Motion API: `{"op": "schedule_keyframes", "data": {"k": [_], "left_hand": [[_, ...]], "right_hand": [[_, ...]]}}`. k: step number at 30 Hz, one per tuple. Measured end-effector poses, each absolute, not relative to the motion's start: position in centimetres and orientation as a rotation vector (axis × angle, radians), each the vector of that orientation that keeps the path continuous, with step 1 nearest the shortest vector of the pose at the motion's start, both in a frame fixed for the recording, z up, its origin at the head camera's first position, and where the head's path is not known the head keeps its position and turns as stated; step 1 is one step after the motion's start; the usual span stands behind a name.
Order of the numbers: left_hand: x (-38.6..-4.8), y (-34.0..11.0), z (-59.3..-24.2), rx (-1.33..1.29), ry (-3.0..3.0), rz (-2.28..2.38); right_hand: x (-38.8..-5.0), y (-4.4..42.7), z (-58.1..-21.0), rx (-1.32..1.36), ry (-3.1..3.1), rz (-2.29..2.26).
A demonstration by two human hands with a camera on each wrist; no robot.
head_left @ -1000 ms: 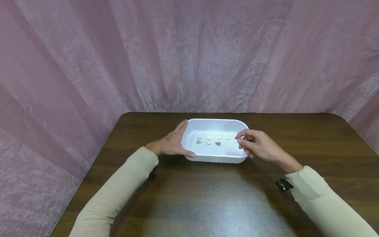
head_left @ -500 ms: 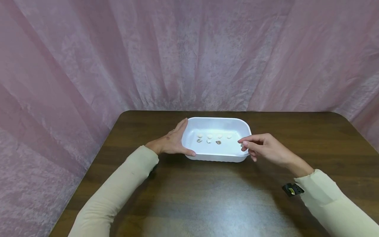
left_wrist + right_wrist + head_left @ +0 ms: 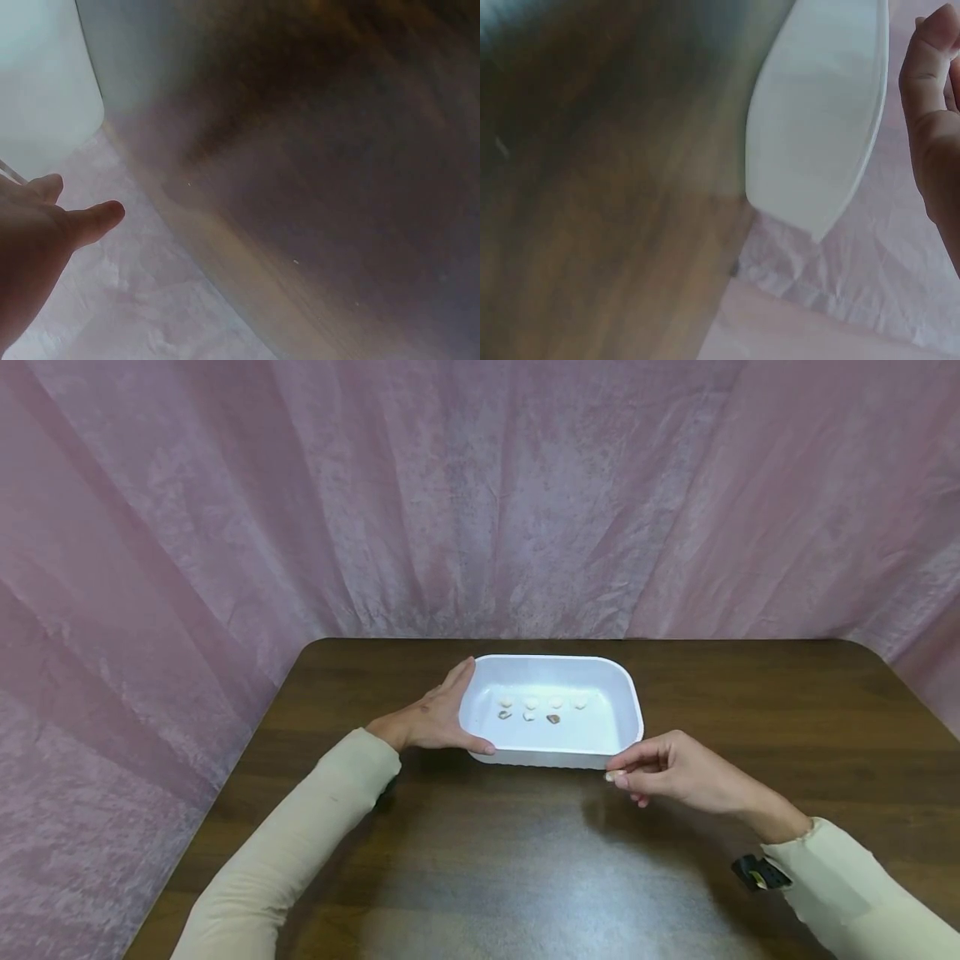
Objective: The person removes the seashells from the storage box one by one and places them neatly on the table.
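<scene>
A white plastic tub sits on the table, with several small pale and brown shells lying in two rows on its floor. At the tub's left end, my left hand rests with thumb and fingers spread straight, the thumb over the front rim. My right hand pinches a small whitish shell between thumb and fingertips, just outside the tub's front right corner. In the right wrist view, the right hand appears beside the tub's outer wall; the pinched shell cannot be made out there.
The brown wooden table extends around the tub on all sides. Behind it hangs a pink velvet curtain, close to the table's far edge.
My right hand has moved from over the tub's right side outward and toward me, carrying the pinched shell beyond the front rim. My left hand has stayed on the tub's left end.
</scene>
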State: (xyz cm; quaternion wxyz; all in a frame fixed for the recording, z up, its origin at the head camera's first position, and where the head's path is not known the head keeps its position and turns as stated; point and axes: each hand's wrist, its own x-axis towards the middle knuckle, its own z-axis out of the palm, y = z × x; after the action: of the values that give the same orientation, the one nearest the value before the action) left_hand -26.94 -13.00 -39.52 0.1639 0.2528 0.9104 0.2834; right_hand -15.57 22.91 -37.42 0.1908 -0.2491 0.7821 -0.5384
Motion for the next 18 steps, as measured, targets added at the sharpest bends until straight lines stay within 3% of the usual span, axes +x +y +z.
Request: {"op": "schedule_keyframes", "data": {"k": [18], "left_hand": [[-27.0,-12.9,-39.6,0.744,2.580,0.854]], "right_hand": [[-14.3,21.3,-40.2,-0.604,2.148,-1.483]]}}
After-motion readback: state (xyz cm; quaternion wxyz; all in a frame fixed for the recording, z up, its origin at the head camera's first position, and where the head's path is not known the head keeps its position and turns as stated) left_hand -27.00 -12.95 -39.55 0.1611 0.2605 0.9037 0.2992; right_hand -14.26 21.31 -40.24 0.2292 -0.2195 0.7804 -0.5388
